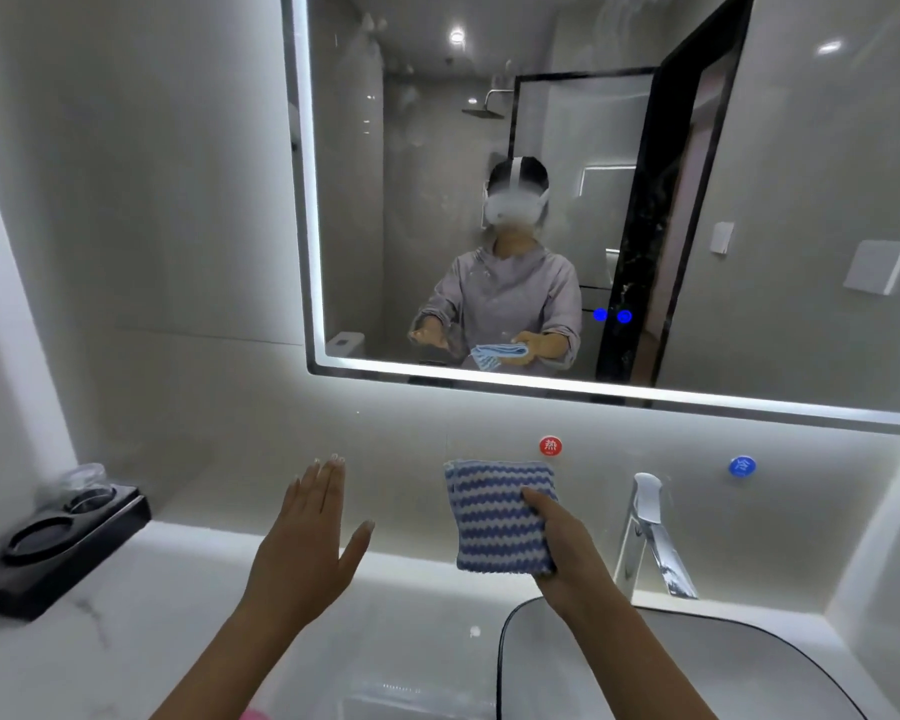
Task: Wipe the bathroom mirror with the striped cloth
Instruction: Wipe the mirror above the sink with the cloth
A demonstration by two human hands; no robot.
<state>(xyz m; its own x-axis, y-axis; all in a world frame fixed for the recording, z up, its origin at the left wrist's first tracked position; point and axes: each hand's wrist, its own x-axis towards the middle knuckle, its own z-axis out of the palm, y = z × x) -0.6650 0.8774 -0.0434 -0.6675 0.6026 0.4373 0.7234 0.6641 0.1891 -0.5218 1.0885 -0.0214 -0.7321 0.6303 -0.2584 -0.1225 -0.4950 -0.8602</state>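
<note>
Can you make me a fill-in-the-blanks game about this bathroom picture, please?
1. The right hand holds a folded cloth with blue and white ____.
2. The left hand is open and holds ____.
3. The cloth is held ____ the mirror, not touching it.
4. The round sticker just above the cloth is ____.
Missing words: stripes; nothing; below; red.
</note>
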